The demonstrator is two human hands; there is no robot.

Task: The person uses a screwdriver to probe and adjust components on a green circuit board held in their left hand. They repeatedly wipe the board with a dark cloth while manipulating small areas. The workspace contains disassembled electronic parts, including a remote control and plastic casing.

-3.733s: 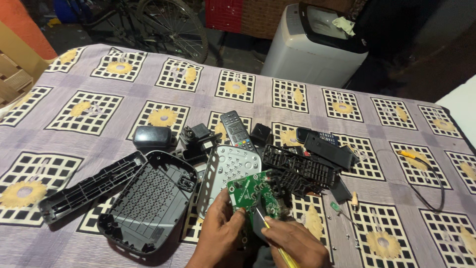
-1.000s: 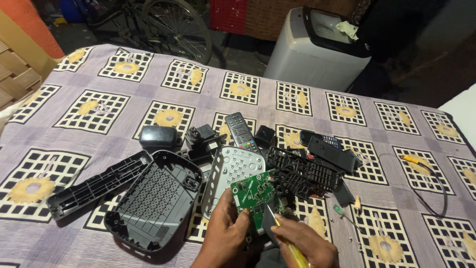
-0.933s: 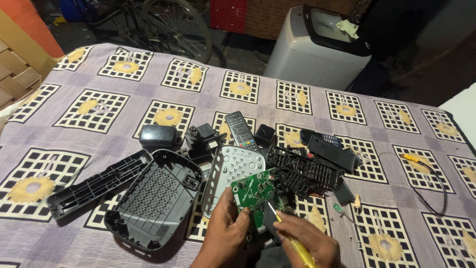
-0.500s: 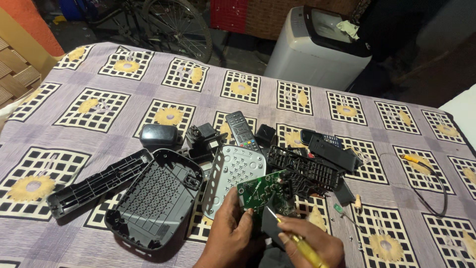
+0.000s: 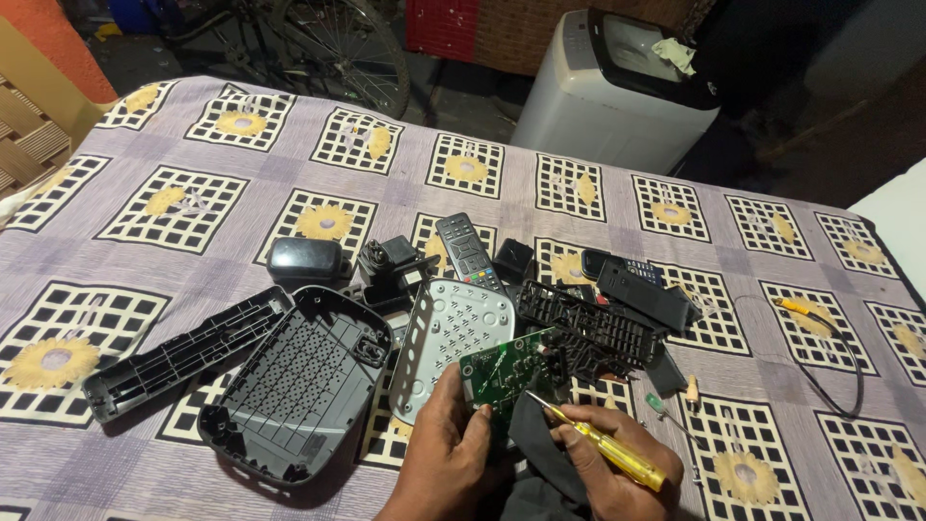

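Head view: looking down on a patterned tablecloth (image 5: 193,207) strewn with dismantled electronics, both hands at six o'clock.
Far left, nine o'clock: a long black slotted cover strip (image 5: 183,352) lies flat, its long axis running from eight towards two o'clock.
Beside it: a dark grey housing shell (image 5: 299,391) lies open side up; I see only its ribbed grid inside, no loose parts.
Above the shell: a black power adapter (image 5: 307,260) and a second plug block (image 5: 391,270), close together.
Centre: a perforated metal plate (image 5: 449,338) leans by the shell; a remote control (image 5: 466,253) lies at twelve o'clock from it.
Left hand (image 5: 449,463): clenched on the lower edge of the green circuit board (image 5: 509,371), holding it tilted up off the cloth.
Right hand (image 5: 603,468): grasping a yellow-handled screwdriver (image 5: 598,446), just beside the left hand.
Key relation: the board sits at eleven o'clock from the right hand; the screwdriver's long axis runs from four to ten o'clock, tip at the board's lower right edge. Whether it sits in a screw, I cannot tell.
Under the hands: a dark cloth (image 5: 540,453).
Right of centre: a black grille frame (image 5: 588,328) and other black casings, overlapping.
Far right, three o'clock: a thin black cable (image 5: 839,352) with a yellow end, well apart.
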